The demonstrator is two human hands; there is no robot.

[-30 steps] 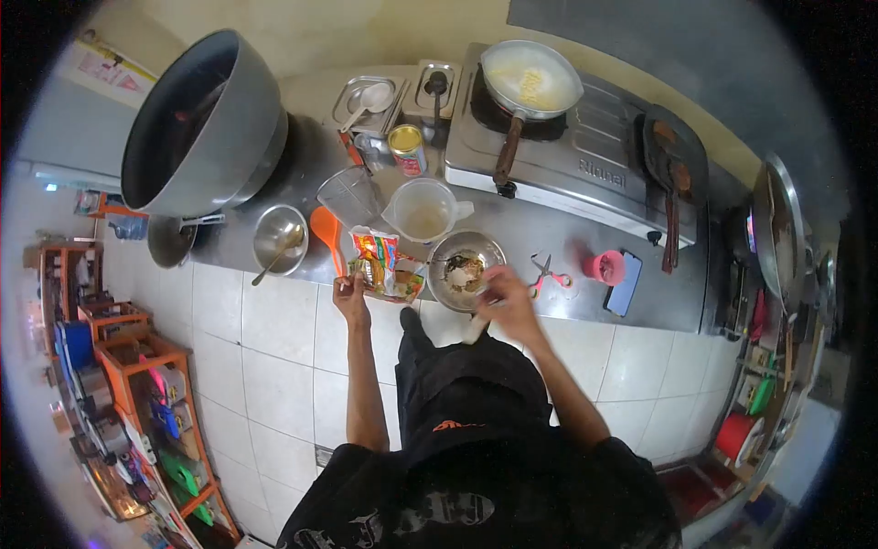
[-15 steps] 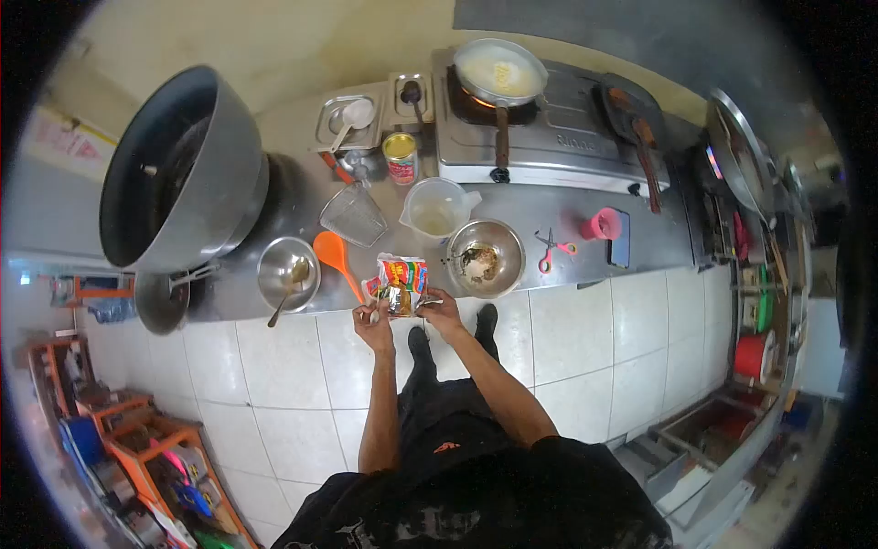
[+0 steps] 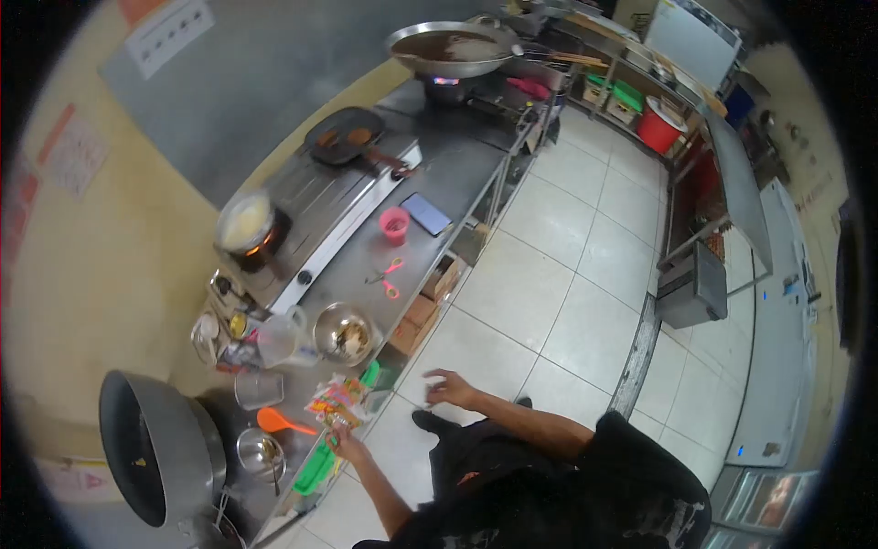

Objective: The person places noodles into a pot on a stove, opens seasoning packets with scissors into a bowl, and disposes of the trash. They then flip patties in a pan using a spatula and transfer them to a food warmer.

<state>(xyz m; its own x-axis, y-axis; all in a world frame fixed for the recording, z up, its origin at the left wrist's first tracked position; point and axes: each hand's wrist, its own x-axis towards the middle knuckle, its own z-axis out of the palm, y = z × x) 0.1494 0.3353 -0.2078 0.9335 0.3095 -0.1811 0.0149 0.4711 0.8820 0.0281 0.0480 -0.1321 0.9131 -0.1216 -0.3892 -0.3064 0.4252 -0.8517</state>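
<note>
A person's left hand meets the near end of a brightly printed packet at the edge of a steel counter, its fingers seemingly drawn together on a silvery end, though blur hides the exact contact. The right hand hangs over the tiled floor, fingers apart and nothing visible between them. The packet lies between the handle of an orange ladle and a metal mixing bowl holding pale and dark food; whether it is one pouch or several overlapping cannot be told. Its glossy, crumpled look suggests thin film: light, limp and apt to fold, a little slippery under wet or greasy fingers, and easily torn rather than breakable. How full it is does not show; loose contents would probably slump toward the lower end. The surest hold is likely a pinch on a flat sealed edge or corner, with a second hand under the body for support, since a hard squeeze at the middle might push out whatever is inside.
</note>
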